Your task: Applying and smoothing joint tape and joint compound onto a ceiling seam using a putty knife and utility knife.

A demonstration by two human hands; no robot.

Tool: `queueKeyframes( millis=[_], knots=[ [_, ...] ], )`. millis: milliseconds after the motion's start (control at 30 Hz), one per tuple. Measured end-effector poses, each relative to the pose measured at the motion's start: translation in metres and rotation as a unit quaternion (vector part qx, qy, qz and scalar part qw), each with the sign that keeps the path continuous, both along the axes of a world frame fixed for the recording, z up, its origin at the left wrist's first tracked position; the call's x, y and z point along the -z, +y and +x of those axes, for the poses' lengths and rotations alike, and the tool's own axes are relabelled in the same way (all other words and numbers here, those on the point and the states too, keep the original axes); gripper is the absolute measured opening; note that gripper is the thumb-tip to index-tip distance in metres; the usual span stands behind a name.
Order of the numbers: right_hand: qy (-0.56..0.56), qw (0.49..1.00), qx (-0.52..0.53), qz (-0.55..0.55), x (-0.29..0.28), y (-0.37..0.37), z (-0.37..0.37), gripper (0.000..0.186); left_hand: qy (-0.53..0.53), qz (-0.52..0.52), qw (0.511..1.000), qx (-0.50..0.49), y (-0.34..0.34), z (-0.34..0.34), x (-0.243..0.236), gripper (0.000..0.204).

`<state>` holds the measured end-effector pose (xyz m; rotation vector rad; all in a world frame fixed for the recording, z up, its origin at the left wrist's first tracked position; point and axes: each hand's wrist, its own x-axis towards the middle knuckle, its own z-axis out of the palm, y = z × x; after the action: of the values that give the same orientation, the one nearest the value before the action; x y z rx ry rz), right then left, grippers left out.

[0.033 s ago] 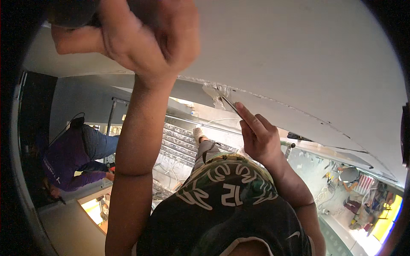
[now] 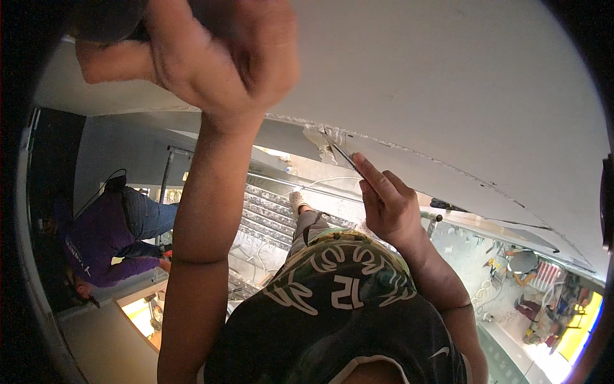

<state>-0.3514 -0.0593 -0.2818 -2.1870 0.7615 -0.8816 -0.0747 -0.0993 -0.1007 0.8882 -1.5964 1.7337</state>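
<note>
Grips a thin tool [image 2: 346, 157] in the right hand [image 2: 391, 203] over whitish smears [image 2: 314, 137]; holds the left hand [image 2: 220, 70] beside a dark shape [image 2: 105, 22].

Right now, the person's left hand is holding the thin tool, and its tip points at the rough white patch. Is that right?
Not quite: the right hand is holding the thin tool, not the left hand. The head view shows this. The tip does point at the rough white patch.
</note>
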Motion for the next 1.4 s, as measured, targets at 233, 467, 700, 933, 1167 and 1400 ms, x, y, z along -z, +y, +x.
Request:
queueKeyframes(
  millis=[233, 467, 700, 933, 1167, 1400],
  knots=[
    [-0.001, 0.999, -0.018, 0.027, 0.001, 0.008, 0.006, 0.058, 0.055, 0.052, 0.993, 0.087, -0.003, -0.005, 0.001, 0.065],
    [-0.144, 0.964, -0.022, 0.222, 0.007, 0.007, 0.024, 0.047, 0.136, 0.051, 0.988, -0.061, 0.003, -0.013, 0.007, 0.066],
    [-0.073, 0.968, -0.072, 0.229, 0.020, 0.012, 0.026, 0.049, 0.200, 0.025, 0.974, 0.105, -0.007, -0.003, 0.017, 0.072],
    [-0.036, 0.997, 0.019, 0.064, 0.004, 0.013, 0.008, 0.048, -0.038, -0.030, 0.999, 0.007, -0.007, 0.029, -0.001, 0.067],
    [-0.050, 0.998, -0.025, 0.018, 0.030, 0.004, 0.016, 0.057, -0.041, -0.017, 0.999, -0.026, -0.006, 0.027, -0.004, 0.065],
    [-0.078, 0.997, -0.004, -0.008, 0.011, 0.000, 0.018, 0.058, 0.099, 0.035, 0.993, -0.045, 0.005, 0.000, 0.006, 0.064]
  ],
)
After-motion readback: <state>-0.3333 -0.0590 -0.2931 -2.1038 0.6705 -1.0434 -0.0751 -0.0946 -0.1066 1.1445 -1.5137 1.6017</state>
